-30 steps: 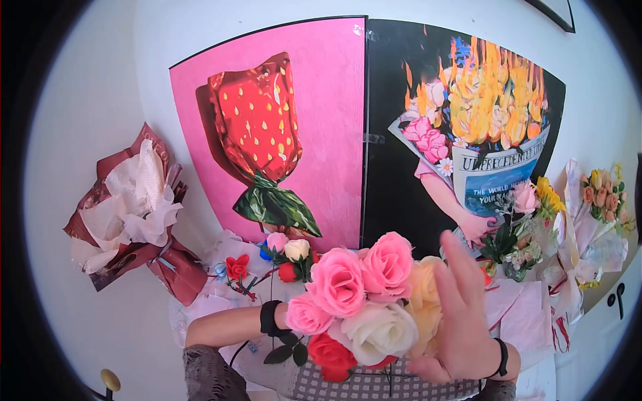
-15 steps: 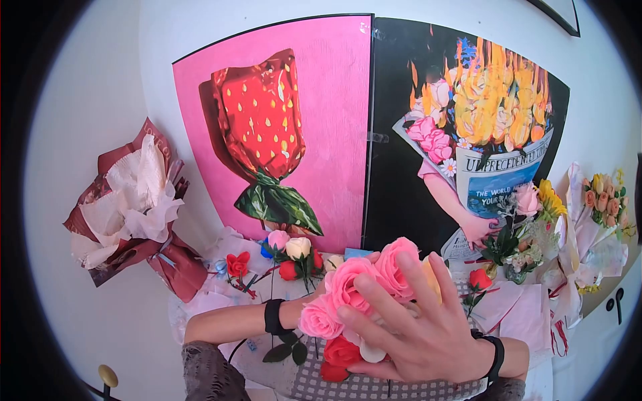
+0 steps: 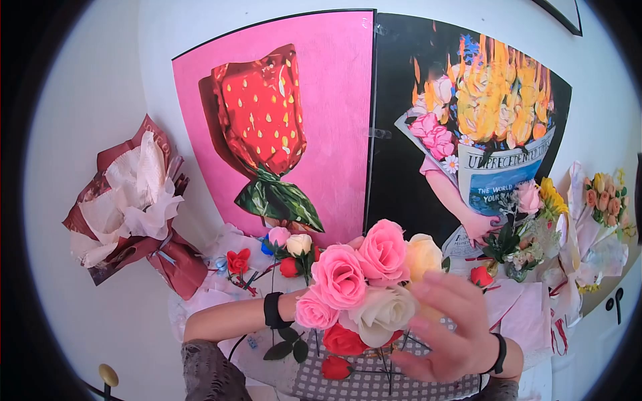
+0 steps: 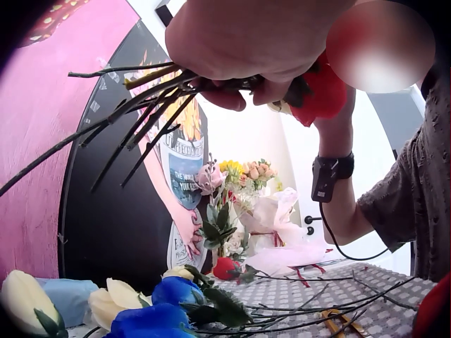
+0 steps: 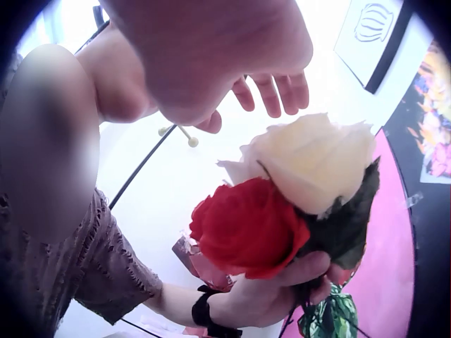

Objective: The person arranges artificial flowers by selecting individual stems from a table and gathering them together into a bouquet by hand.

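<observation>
My left hand (image 4: 246, 42) grips a bunch of artificial roses by their stems (image 4: 144, 113), which stick out past the fist in the left wrist view. In the head view the flower heads mostly hide that hand. The bunch has pink roses (image 3: 339, 275), a white rose (image 3: 381, 315), a cream rose (image 3: 424, 257) and a red rose (image 3: 343, 341). My right hand (image 3: 455, 327), fingers spread and slightly bent, hovers at the right side of the blooms. In the right wrist view it is above the cream and red heads, holding nothing.
A loose red rose (image 3: 336, 367) and several stems lie on the checked cloth (image 3: 428, 384). Blue roses (image 4: 151, 320) and gold-handled scissors (image 4: 335, 324) are below the left hand. Wrapped bouquets (image 3: 127, 207) stand left and right, with posters (image 3: 334, 134) behind.
My right hand passed leftward over the blooms, covering several, then drew back to the right. The bunch stays in my left hand, and its cream rose shows again at the upper right.
</observation>
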{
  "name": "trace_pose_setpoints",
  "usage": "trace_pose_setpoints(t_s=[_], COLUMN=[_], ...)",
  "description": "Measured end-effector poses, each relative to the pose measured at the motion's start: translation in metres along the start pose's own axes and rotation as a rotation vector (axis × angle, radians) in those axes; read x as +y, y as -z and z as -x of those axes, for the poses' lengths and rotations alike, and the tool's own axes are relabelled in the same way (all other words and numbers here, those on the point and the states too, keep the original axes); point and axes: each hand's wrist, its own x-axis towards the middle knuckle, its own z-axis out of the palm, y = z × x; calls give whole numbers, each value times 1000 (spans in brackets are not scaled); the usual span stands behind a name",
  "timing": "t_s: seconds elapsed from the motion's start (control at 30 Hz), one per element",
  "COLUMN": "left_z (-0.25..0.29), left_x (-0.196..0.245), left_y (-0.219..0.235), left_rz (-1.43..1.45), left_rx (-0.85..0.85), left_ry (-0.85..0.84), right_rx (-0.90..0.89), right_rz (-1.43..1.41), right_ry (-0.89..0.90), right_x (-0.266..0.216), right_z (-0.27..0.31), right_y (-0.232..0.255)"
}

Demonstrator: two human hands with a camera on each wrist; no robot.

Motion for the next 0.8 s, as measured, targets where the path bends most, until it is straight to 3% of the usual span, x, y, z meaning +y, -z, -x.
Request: trace_pose_setpoints(t_s=[0.07, 0.2, 0.27, 0.4, 0.47, 0.5, 0.57, 0.6, 0.77, 0.8], left_z=[3, 2, -2, -3, 2, 1, -3, -1, 7, 8], left_x=[-14, 1, 5, -19, -22, -19, -9, -9, -13, -18], left_y=[15, 4, -1, 28, 30, 25, 13, 14, 24, 28], left_rz=[386, 137, 84, 319, 25, 27, 329, 332, -240, -237], left_rx=[154, 36, 129, 31, 61, 64, 41, 44, 175, 178], left_ry=[267, 113, 113, 40, -15, -15, 42, 41, 133, 134], right_rx=[-22, -84, 2, 24, -148, -151, -303, -307, -300, -303], right_rz=[32, 238, 164, 231, 257, 255, 208, 205, 153, 150], right_ry=[129, 89, -104, -253, -282, -283, -292, -292, -259, -261], right_x=[-4, -21, -23, -24, -24, -23, -20, -20, -8, -4], right_z=[3, -11, -21, -30, -34, -35, -39, -43, -47, -48], right_y=[-4, -11, -17, -24, -15, -12, -8, -6, -6, -7])
